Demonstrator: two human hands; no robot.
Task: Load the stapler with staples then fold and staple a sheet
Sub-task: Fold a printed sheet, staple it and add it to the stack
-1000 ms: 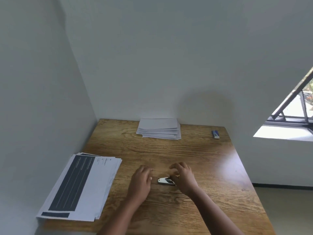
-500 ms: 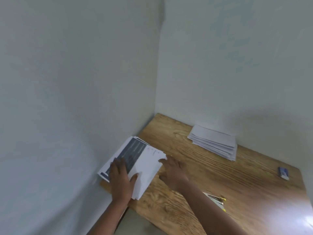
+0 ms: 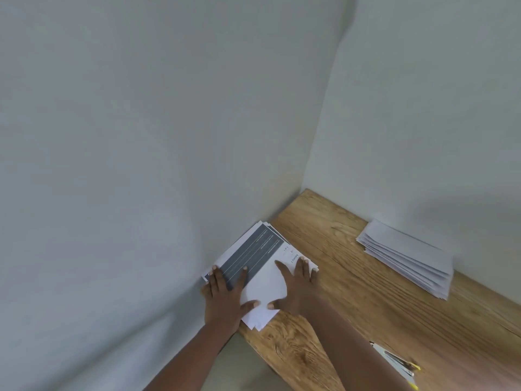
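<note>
A stack of printed sheets (image 3: 260,251) with a dark grey block on the top page lies at the table's left edge, against the wall. My left hand (image 3: 225,292) rests flat on the stack's near left part, fingers spread. My right hand (image 3: 296,287) lies flat on the white right part of the top sheet, fingers straight. The white stapler (image 3: 394,361) with yellow bits lies on the wooden table (image 3: 366,314) at the lower right, partly hidden by my right forearm.
A pile of folded white sheets (image 3: 408,258) sits by the back wall at the right. Grey walls close in the table's left and back sides. The floor shows below the table's near left corner.
Both hands left the stapler and moved left onto the printed stack. The view swung left. In the last half second my right hand slid from the stack's edge onto the top sheet.
</note>
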